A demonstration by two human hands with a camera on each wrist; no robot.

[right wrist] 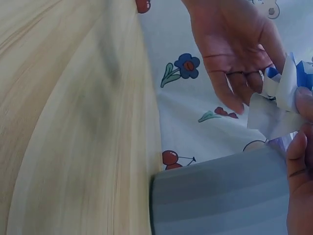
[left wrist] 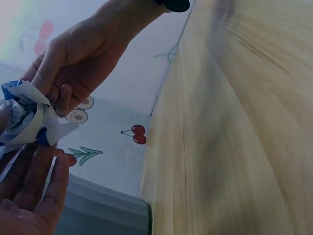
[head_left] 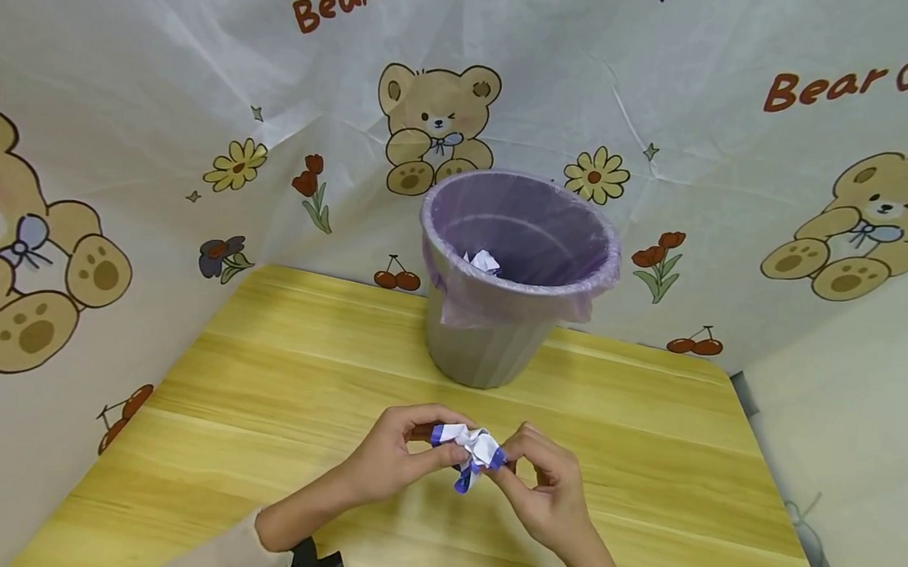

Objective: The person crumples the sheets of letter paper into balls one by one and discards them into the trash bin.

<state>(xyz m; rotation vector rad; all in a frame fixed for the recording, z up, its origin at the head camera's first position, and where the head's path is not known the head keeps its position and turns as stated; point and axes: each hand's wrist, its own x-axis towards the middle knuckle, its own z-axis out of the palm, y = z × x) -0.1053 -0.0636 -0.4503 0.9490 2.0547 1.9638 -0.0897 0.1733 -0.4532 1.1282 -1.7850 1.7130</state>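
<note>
A crumpled piece of white and blue paper is held between both hands over the wooden table. My left hand pinches it from the left, thumb across the front and fingers behind. From the other side, the thumb and forefinger of my right hand grip its blue edge. In the right wrist view, folded flaps of the paper stick out loosely between the hands. Beyond them stands a grey bin lined with a purple bag. Inside the bin, a white crumpled paper shows near the front wall.
The light wooden table carries the bin near its back edge. A white cloth printed with bears, flowers and cherries hangs behind and along the sides. A black object is at my left wrist.
</note>
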